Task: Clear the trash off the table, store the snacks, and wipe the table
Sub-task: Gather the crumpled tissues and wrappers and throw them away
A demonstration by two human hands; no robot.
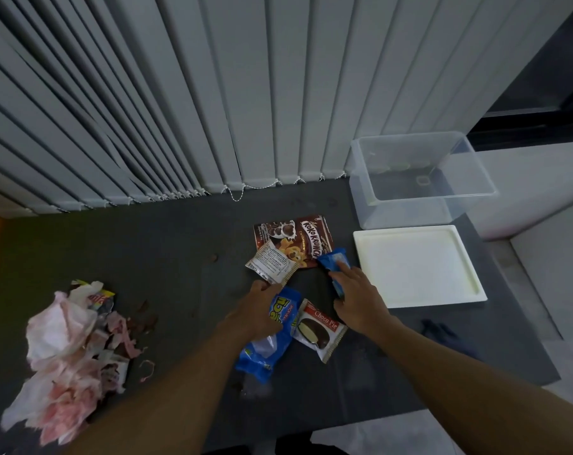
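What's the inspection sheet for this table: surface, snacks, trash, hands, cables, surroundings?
Surface: dark table, crumbs near the trash.
Job's things: five packs mid-table: Koko Krunch, white pack, small blue pack, big blue pack, Choco Pie; clear box looks empty, lid in front of it.
Clutter: trash pile of tissues and torn wrappers at left.
Hands: left hand over big blue pack, fingers at white pack, grip unclear; right hand, fingers resting on small blue pack.
Cables: nothing seen.
Surroundings: blinds behind.
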